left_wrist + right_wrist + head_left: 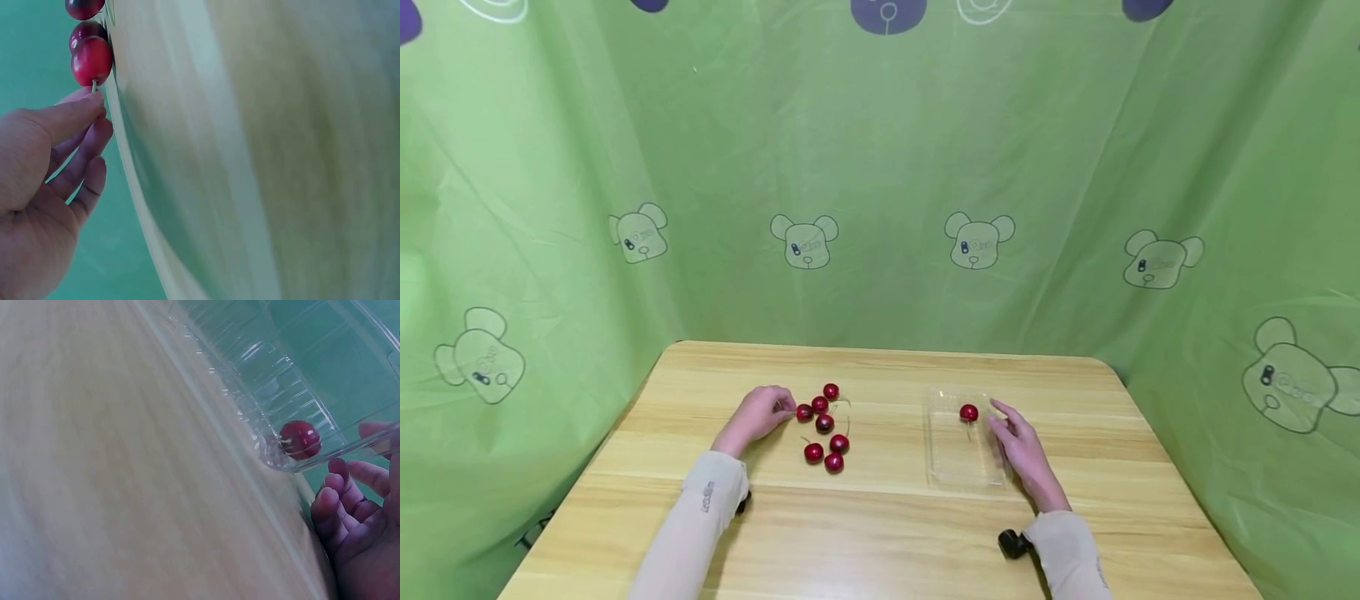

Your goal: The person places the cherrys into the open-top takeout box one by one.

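My left hand pinches the stem of a dark red cherry at the left edge of a loose group. In the left wrist view, thumb and fingertips meet on that cherry's short stem, just below the fruit. Several other cherries lie beside it, among them a dark one. My right hand is at the right side of a clear plastic container, its fingers relaxed along the wall. One cherry with a stem sits inside the container, also visible in the right wrist view.
A light wooden table carries everything. Green curtains printed with bear heads surround its back and sides. A black wrist device sits by the right sleeve.
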`<state>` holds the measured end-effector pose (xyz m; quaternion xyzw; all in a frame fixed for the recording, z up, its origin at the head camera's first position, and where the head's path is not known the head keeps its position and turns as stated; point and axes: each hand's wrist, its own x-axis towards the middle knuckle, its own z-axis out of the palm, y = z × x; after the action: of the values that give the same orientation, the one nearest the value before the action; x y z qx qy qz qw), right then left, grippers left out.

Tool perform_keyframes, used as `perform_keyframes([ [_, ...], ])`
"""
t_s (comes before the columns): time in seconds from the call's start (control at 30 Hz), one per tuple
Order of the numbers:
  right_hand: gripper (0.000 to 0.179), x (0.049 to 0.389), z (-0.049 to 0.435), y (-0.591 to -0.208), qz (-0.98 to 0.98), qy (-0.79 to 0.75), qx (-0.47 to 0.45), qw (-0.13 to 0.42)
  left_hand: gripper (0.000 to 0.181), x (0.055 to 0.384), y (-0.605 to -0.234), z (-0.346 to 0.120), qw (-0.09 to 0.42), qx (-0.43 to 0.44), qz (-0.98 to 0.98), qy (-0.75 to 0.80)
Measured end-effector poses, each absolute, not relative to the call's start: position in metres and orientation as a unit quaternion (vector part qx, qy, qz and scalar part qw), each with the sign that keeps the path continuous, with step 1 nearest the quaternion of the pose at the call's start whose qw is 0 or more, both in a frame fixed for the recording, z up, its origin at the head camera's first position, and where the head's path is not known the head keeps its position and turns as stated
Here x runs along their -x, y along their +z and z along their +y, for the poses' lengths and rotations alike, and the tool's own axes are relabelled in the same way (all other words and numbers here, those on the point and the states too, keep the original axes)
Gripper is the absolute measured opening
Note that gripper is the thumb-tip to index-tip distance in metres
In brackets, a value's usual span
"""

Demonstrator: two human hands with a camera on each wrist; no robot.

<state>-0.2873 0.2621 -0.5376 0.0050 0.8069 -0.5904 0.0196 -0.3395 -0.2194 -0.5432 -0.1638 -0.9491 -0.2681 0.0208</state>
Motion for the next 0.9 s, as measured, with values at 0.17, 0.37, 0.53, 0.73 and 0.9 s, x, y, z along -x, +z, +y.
perform_keyframes([
  [0.17,0.055,0.289,0.262,-0.539,0.802,-0.596,-0.003,0.021,0.009,0.338,-0.541,-0.218,0.025,0.154,-0.950,-0.272],
  [0.37,0.055,0.289,0.262,-0.540,0.799,-0.601,-0.008,0.023,0.007,0.336,-0.542,-0.217,0.041,0.158,-0.950,-0.267],
  [0.53,0.057,0.288,0.263,-0.539,0.797,-0.603,-0.007,0.023,0.006,0.336,-0.541,-0.216,0.051,0.155,-0.949,-0.271],
  [0.73,0.056,0.288,0.263,-0.540,0.800,-0.599,-0.007,0.023,0.005,0.333,-0.535,-0.213,0.065,0.154,-0.946,-0.278],
  [0.9,0.057,0.296,0.267,-0.552,0.797,-0.604,-0.012,0.021,0.006,0.329,-0.528,-0.208,0.077,0.160,-0.946,-0.273],
])
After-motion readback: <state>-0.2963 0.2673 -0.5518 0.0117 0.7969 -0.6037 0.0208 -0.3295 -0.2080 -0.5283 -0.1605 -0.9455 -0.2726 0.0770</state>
